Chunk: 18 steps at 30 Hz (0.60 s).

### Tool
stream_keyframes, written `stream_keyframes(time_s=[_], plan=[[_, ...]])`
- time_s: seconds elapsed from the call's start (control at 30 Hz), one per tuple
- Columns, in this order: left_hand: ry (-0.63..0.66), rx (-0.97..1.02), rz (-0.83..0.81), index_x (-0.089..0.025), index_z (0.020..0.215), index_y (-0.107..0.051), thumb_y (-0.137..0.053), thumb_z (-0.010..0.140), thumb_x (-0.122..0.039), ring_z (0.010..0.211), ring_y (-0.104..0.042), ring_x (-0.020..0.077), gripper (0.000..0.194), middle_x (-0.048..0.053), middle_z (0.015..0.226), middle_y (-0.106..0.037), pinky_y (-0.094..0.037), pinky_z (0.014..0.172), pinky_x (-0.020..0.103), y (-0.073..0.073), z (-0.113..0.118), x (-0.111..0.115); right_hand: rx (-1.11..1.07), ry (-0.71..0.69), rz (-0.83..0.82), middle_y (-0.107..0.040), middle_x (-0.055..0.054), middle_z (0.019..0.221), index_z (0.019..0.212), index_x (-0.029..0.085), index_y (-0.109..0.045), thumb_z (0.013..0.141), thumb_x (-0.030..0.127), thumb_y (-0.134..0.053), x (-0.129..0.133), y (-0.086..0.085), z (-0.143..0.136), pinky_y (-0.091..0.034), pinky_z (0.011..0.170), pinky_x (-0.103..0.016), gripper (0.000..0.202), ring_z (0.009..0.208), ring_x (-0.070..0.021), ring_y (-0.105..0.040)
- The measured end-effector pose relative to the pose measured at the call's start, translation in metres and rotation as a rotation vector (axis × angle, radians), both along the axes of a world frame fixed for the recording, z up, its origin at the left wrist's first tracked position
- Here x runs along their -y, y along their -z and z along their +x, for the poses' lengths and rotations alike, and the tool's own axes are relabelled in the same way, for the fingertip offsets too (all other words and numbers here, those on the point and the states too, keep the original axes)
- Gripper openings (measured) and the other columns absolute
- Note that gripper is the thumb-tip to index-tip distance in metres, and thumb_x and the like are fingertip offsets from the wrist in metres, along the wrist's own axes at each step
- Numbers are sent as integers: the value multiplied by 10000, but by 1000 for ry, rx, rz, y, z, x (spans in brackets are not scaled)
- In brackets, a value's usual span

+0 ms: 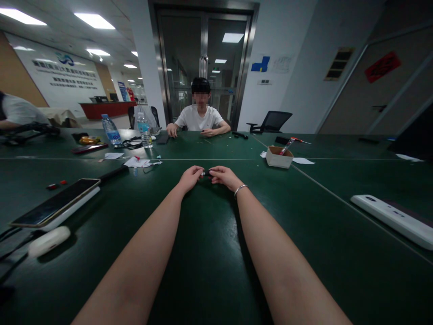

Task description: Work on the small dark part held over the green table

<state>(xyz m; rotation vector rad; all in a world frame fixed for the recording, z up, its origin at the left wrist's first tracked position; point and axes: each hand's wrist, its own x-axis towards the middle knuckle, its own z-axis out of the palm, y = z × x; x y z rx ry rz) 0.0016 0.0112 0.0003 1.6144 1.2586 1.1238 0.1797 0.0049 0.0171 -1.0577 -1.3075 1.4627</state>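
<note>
Out in front of me, both arms reach across the dark green table [206,234]. A small dark object [207,173] with a shiny, pale end at its left sits between my fingertips; its kind is too small to make out. My left hand [191,178] pinches the pale end. From the other side, my right hand [224,177] has thumb and fingers closed on the dark part, with a silver bracelet [241,190] at the wrist. The fingers partly hide the object.
Left of me lie a phone [57,202] on a white block, a white rounded case [49,241] and paper scraps [138,163]. Two water bottles [111,131] stand farther back. A small box [279,158] and a white device [392,219] are at right. A person [201,118] sits opposite.
</note>
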Motion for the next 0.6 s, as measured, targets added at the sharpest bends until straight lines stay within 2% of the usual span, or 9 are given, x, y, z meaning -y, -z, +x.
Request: stream_keyframes(time_s=[0.13, 0.33, 0.47, 0.6], plan=[[39, -24, 34, -166, 998, -640, -523, 821, -340, 674, -555, 130, 275, 31, 757, -631, -424, 625, 247, 0, -1, 1, 1, -4, 6, -671, -24, 664, 912, 110, -623, 795, 83, -683, 1, -1, 0, -572, 518, -173, 135, 478, -60, -593], [7, 0, 28, -168, 1023, -642, -623, 724, -271, 707, -557, 132, 317, 41, 842, -644, -418, 624, 243, -3, -1, 3, 21, 0, 3, -671, -28, 655, 930, 101, -615, 825, 69, -644, 1, -1, -1, -565, 520, -162, 114, 476, -53, -588], [13, 14, -15, -146, 959, -651, -550, 795, -355, 640, -537, 125, 284, 39, 766, -637, -417, 604, 252, -4, 1, 3, 17, 4, 4, -666, -20, 647, 935, 99, -617, 821, 53, -639, 1, 0, -1, -564, 512, -170, 125, 470, -58, -585], [35, 16, 30, -149, 995, -640, -575, 786, -321, 666, -552, 128, 279, 31, 748, -630, -439, 644, 261, -1, 0, 2, 9, 8, 7, -675, -24, 670, 938, 102, -620, 818, 57, -645, 0, 1, -1, -567, 514, -177, 131, 471, -59, -587]])
